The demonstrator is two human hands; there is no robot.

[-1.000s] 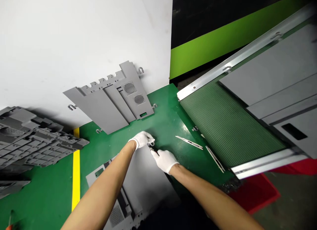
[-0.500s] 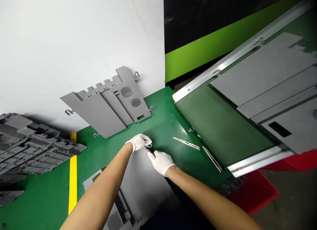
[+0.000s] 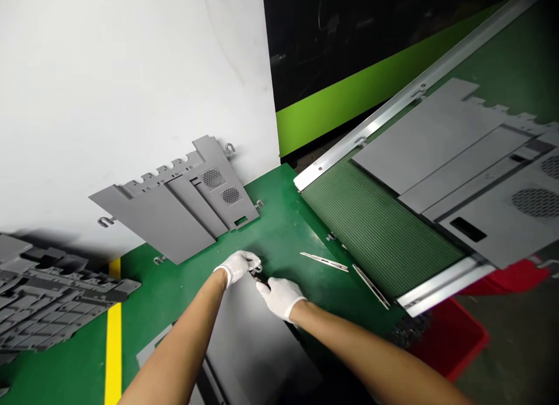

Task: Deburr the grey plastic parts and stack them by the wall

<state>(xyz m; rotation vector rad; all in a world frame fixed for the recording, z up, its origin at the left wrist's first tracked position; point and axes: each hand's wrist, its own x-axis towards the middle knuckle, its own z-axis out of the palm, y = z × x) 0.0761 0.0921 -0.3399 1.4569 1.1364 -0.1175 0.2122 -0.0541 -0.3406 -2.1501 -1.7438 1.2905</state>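
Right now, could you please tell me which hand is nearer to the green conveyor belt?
Right: the right hand is apart from the green conveyor belt, left of it in view; the left hand is farther left.

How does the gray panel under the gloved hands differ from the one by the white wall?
The near panel has the left hand and right hand at its far corner; no hand touches the wall panel. The left forearm partly hides the near panel; nothing covers the wall panel. Both are gray, with broad plain areas.
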